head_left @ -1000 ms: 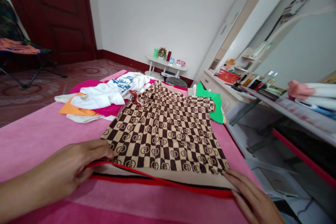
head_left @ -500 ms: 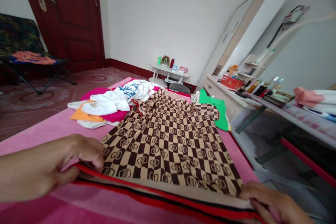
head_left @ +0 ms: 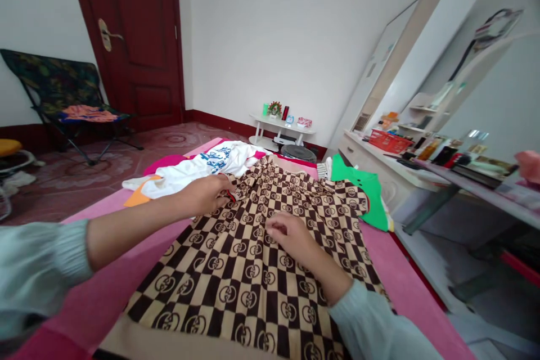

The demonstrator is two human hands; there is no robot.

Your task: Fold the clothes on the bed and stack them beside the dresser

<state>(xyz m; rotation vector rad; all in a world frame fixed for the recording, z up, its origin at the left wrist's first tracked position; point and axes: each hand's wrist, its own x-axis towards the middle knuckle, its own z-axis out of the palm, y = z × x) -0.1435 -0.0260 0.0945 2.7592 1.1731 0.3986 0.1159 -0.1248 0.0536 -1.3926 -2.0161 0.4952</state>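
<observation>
A brown-and-beige checkered short-sleeved garment [head_left: 253,270] lies spread out, its neckline at the far side and its hem near me. At the far-left sleeve, with its red and black trim, my left hand [head_left: 211,194] is closed, the fingers pinching the sleeve cloth. Over the middle of the garment is my right hand [head_left: 291,233], its fingers loosely bent with a gap by the thumb and no cloth seen between them. Whether it touches the fabric I cannot tell.
Beneath is a pink bed cover [head_left: 400,270]. White clothing [head_left: 215,160] with blue print lies beyond my left hand; a green garment [head_left: 371,197] lies at the far right. A dressing table [head_left: 379,154] with a red basket [head_left: 390,140] stands right, a folding chair [head_left: 54,84] left.
Both hands have let go of the striped hem and moved forward, the left to the left sleeve, the right over the middle. The hem now lies lower in view.
</observation>
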